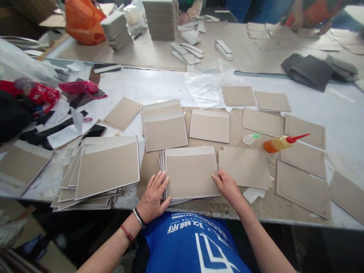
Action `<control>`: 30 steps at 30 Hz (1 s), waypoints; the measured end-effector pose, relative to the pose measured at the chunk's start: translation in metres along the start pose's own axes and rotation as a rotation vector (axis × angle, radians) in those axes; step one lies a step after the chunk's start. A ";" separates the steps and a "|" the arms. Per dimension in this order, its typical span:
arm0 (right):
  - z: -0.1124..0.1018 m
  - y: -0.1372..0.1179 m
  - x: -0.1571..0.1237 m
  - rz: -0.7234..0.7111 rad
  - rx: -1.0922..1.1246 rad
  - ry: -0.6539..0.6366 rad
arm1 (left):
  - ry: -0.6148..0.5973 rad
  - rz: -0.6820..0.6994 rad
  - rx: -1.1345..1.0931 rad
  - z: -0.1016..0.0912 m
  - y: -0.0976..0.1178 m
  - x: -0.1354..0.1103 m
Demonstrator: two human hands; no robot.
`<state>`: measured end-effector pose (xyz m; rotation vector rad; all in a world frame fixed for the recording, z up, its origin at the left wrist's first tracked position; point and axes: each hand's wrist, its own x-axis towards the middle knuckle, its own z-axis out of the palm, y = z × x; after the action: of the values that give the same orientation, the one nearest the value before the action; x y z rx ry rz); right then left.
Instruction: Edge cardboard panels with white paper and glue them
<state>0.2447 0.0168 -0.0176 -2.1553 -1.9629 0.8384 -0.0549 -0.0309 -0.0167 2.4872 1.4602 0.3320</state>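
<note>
A small stack of tan cardboard panels with white borders lies at the table's near edge in front of me. My left hand rests flat against the stack's left side, fingers stretched out. My right hand presses the stack's lower right corner with fingers extended. Both hands touch the stack from either side; neither grips it.
A bigger fanned pile of panels sits to the left. Single panels lie spread over the table, with an orange glue bottle at right. Other people's hands work at the far table by tall stacks.
</note>
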 end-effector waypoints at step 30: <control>-0.014 -0.012 -0.004 0.089 -0.223 -0.120 | 0.135 -0.174 0.036 0.039 0.046 0.068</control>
<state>0.2403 0.0191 0.0005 -2.3831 -2.1239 0.8144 0.0279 0.0033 -0.0342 2.3830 1.7366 0.4514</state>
